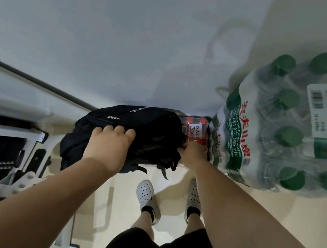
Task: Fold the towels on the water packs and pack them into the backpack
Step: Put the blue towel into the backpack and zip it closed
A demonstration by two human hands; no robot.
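Black adidas backpack (150,122), 农夫山泉 water packs (241,134)

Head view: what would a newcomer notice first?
The black backpack sits mid-frame, with the left hand gripping its top and the right hand pinching its right edge. At right looms a stack of green-capped water packs, with a red-capped pack beside the backpack.

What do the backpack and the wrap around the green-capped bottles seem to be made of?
Backpack: probably matte black synthetic fabric; it sags and creases softly. Wrap: seemingly thin, glossy clear plastic film, printed; bottles show through and it wrinkles.
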